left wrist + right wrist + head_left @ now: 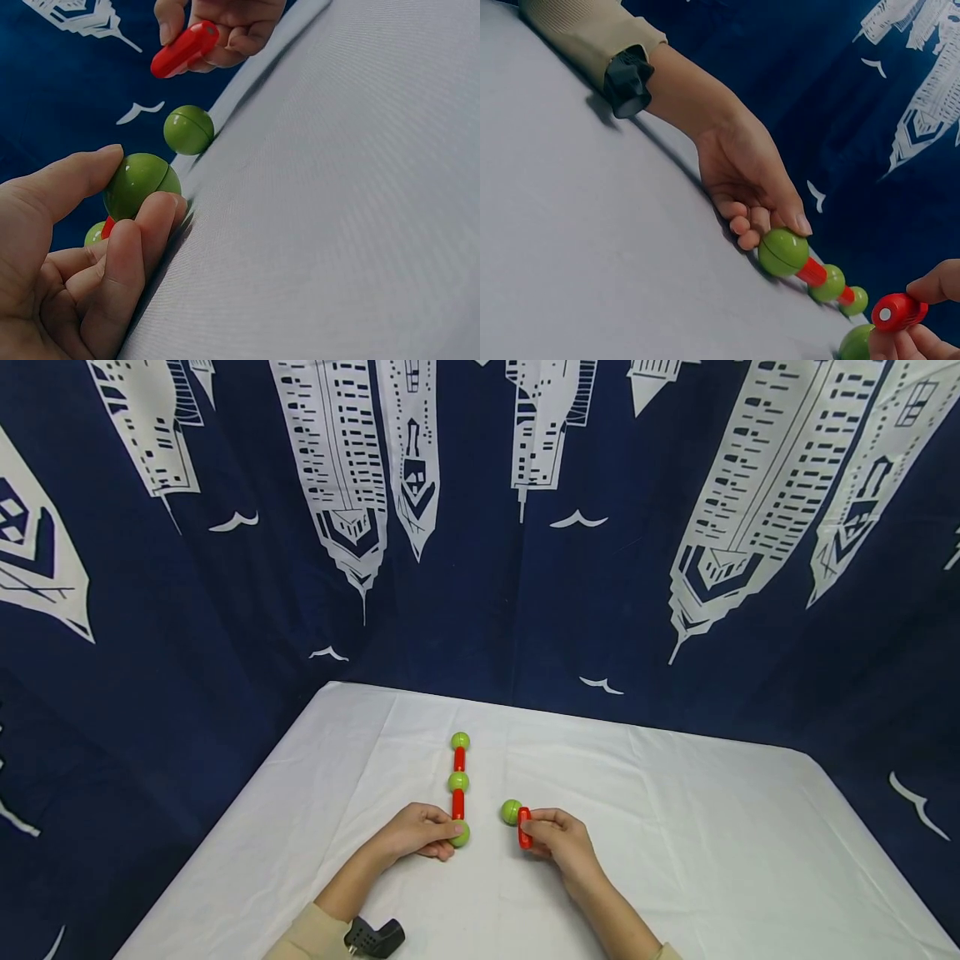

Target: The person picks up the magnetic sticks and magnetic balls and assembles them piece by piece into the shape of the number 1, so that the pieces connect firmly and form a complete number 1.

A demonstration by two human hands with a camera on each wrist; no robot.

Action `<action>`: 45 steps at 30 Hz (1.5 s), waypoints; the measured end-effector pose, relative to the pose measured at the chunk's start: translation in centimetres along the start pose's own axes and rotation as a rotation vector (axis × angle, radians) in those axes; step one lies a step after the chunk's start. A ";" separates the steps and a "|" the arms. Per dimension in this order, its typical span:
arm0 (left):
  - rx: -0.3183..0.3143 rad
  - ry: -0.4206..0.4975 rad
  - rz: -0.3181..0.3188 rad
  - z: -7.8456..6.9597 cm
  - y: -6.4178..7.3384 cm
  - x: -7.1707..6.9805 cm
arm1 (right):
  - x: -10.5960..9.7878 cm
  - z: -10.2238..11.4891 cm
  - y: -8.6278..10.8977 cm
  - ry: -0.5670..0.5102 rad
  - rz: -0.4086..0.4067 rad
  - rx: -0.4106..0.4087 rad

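A straight row of green balls and red rods lies on the white cloth, with a far ball [460, 741], a middle ball [458, 782] and a red rod [458, 805] leading toward me. At its near end my left hand [420, 833] pinches the closest green ball [136, 184] between thumb and fingers. My right hand [564, 845] holds a separate red rod [525, 829], raised in its fingertips. A pale round disc shows on this rod's end in the right wrist view. Just left of that rod sits a loose green ball [511, 812].
A white cloth [712, 843] covers the table, and its far edge meets a dark blue curtain [480, 610] printed with white buildings and birds. A black device [375, 937] is strapped at the left wrist, by the beige sleeve [311, 935].
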State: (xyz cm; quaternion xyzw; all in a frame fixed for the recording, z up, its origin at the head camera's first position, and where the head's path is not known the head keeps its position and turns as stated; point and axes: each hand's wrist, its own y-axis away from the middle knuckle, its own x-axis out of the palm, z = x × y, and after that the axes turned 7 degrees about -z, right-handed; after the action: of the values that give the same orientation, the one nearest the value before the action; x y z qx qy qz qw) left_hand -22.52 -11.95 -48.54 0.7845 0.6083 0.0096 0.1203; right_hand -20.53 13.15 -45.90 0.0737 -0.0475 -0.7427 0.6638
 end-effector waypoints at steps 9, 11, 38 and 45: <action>0.012 0.006 -0.001 -0.3 0.2 0.0 | 0.6 0.0 0.9 -0.023 0.112 0.003; 0.012 0.010 0.002 -0.2 0.2 0.0 | 0.7 0.0 1.1 -0.021 0.132 0.003; 0.022 0.011 0.007 -0.1 0.2 0.0 | 3.7 -0.8 2.7 0.018 0.341 0.051; 0.019 0.016 0.012 -0.2 0.2 0.1 | 4.3 -1.0 2.6 0.016 0.375 0.064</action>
State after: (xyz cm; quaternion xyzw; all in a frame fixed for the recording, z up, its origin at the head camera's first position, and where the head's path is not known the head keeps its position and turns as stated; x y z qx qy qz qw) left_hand -22.31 -11.90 -48.28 0.7893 0.6044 0.0108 0.1078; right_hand -18.27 8.56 -46.63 0.0908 -0.0788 -0.6037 0.7881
